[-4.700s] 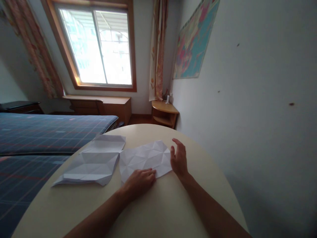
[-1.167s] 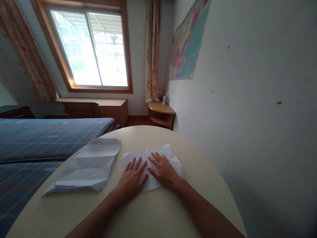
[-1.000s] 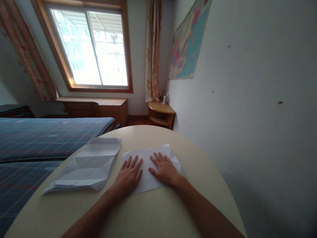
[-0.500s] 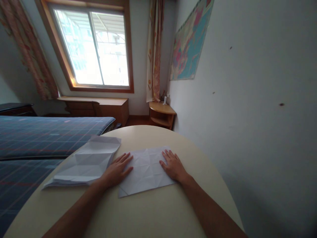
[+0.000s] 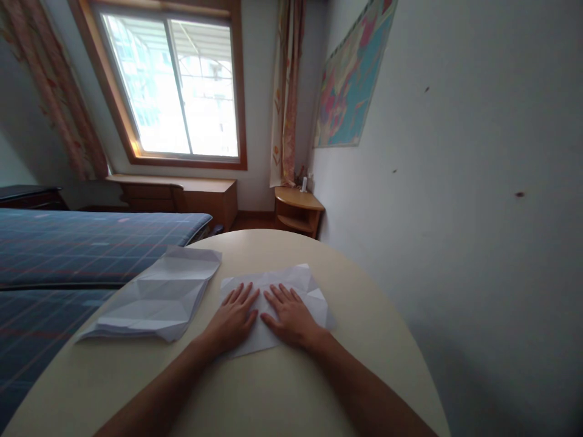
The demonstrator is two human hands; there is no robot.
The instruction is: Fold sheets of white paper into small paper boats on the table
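Observation:
A creased white sheet of paper (image 5: 296,278) lies on the round cream table (image 5: 273,246) in front of me. My left hand (image 5: 234,318) rests flat on its left half, fingers slightly spread. Flat on the middle of the same sheet is my right hand (image 5: 289,315), with its fingers spread too. The two thumbs are close together but apart. Both palms hide much of the sheet; its right side, showing fold lines, lifts a little off the table.
Left of my hands, a stack of creased white papers (image 5: 150,297) lies near the table's left edge. A mattress with a blue plaid cover (image 5: 91,249) stands beyond that edge. The wall (image 5: 455,255) rises on the right. A corner shelf (image 5: 298,197) stands behind the table.
Both hands have slid inward from the sheet's two sides toward its middle, the right one moving left. The sheet's right side now lifts where it lay flatter before.

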